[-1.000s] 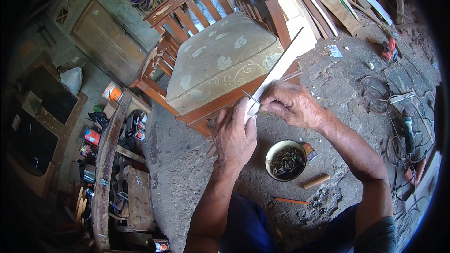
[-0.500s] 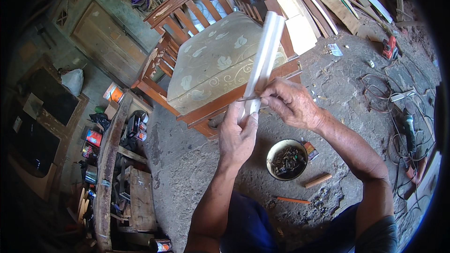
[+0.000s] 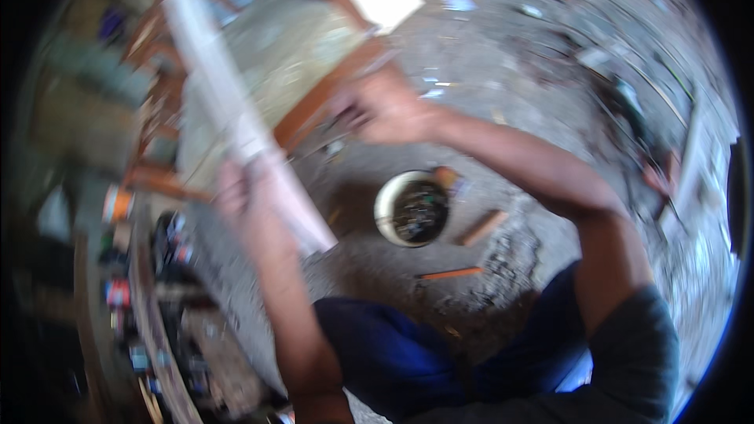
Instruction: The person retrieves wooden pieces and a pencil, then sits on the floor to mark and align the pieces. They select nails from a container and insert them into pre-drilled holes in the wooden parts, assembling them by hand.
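The long white flat strip [image 3: 236, 118] is slanting up over the cushioned wooden chair [image 3: 314, 55], the left hand [image 3: 239, 188] gripping near its middle; it looks light and stiff. The right hand [image 3: 385, 106] is blurring; grip unclear.

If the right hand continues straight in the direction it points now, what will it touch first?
The right hand points up and left, so it would probably first meet the wooden front rail of the cushioned chair. The picture is blurred, so depth is uncertain.
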### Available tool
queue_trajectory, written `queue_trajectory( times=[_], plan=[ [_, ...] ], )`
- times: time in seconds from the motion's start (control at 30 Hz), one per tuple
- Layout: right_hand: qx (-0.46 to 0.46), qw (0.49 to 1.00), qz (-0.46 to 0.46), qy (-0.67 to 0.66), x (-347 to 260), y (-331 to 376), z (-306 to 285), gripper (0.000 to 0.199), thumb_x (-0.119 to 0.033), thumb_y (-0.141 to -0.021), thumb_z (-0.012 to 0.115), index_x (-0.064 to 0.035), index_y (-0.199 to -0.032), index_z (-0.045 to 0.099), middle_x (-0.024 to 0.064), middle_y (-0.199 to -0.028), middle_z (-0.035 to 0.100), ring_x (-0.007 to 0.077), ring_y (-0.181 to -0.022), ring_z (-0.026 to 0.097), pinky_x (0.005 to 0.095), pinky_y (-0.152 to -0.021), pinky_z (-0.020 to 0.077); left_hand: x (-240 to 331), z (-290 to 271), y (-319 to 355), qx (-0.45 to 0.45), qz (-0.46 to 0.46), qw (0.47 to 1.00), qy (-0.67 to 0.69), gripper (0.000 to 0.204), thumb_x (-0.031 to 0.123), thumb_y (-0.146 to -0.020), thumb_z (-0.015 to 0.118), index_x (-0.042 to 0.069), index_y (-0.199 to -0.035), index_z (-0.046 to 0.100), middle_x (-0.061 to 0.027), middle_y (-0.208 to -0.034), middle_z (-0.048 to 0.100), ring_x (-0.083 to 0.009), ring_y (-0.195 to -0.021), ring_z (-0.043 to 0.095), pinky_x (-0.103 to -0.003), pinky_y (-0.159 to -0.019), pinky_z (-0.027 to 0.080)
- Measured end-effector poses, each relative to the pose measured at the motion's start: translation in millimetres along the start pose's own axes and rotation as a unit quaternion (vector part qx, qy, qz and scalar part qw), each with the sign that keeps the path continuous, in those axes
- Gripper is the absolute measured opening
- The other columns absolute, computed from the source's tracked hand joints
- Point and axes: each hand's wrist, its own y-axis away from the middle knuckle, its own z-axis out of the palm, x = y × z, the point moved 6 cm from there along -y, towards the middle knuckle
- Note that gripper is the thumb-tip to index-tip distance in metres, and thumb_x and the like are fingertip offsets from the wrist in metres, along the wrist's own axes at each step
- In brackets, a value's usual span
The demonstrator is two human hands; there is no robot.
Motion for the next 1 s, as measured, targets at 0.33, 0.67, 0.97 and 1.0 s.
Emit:
queue_trajectory(
  times=[0.33,0.67,0.97,1.0],
  plan=[
    [-0.433,0.878,0.096,0.178,62.7,110.6,170.2,0.03,-0.019,-0.079,0.069,-0.0033,-0.103,0.078,0.0231,-0.111,0.073,0.036,-0.106,0.071,0.046,-0.089,0.0572,-7.3,36.1,-16.0,-0.048,-0.108,0.992,0.035,0.066,0.032,-0.098,0.059,0.006,-0.155,0.039,-0.006,-0.145,0.057,-0.0144,-0.116,0.053,-0.03,-0.089,0.042],
    [-0.312,0.901,0.179,0.241,76.2,114.8,62.3,0.03,-0.016,-0.081,0.067,-0.003,-0.105,0.079,0.0174,-0.111,0.075,0.0335,-0.109,0.072,0.047,-0.091,0.0569,51.2,82.1,16.5,-0.156,0.246,0.916,-0.276,0.05,0.036,-0.103,0.06,-0.006,-0.129,0.058,-0.0292,-0.12,0.062,-0.0436,-0.097,0.066,-0.052,-0.078,0.053],
    [-0.315,0.889,0.246,0.222,109.8,135.2,37.1,0.033,-0.022,-0.078,0.076,-0.0131,-0.11,0.08,0.013,-0.114,0.075,0.0328,-0.11,0.071,0.0491,-0.092,0.0565,44.6,108.0,45.9,-0.181,0.019,0.982,-0.042,0.058,0.034,-0.1,0.061,-0.004,-0.141,0.046,-0.0233,-0.131,0.059,-0.0321,-0.105,0.062,-0.041,-0.082,0.054],
    [-0.327,0.882,0.258,0.219,113.9,138.9,39.5,0.033,-0.023,-0.077,0.077,-0.0136,-0.109,0.08,0.0126,-0.114,0.076,0.0325,-0.109,0.071,0.0488,-0.091,0.0567,43.6,111.1,48.1,-0.187,0.002,0.982,-0.019,0.059,0.034,-0.1,0.061,-0.004,-0.143,0.045,-0.0226,-0.133,0.058,-0.0308,-0.106,0.061,-0.04,-0.082,0.054]
  ],
)
